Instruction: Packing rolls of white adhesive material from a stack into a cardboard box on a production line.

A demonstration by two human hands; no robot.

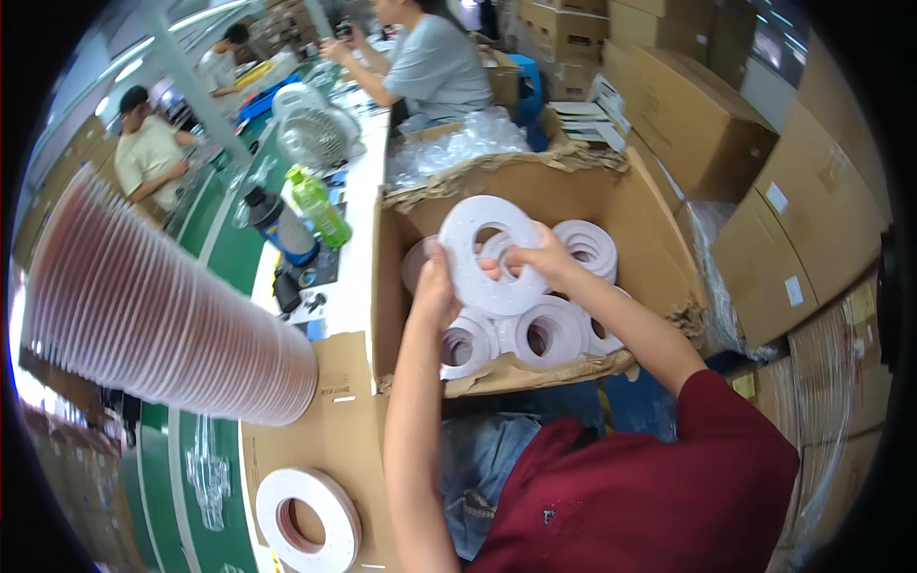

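Both hands grip a flat white ring (pixel 479 218), tilted up above an open carton. My left hand (pixel 437 290) closes on its left edge, thumb in front and fingers hidden behind. At the right side my right hand (pixel 548 260) is closed on the same ring, its fingertips showing through the hole. Whether it is one ring or a few together, I cannot tell. Under it in the cardboard box (pixel 650 215) lie several stacks of white rings (pixel 557 329). Another small stack of rings (pixel 336 506) rests on the cardboard at lower left.
A tall leaning stack of rings (pixel 191 325) stands at the left. Beyond it are a dark bottle (pixel 277 224), a green bottle (pixel 318 205) and a white fan (pixel 310 124) on the bench. Cartons (pixel 683 115) line the right. Co-workers (pixel 439 72) sit along the green line.
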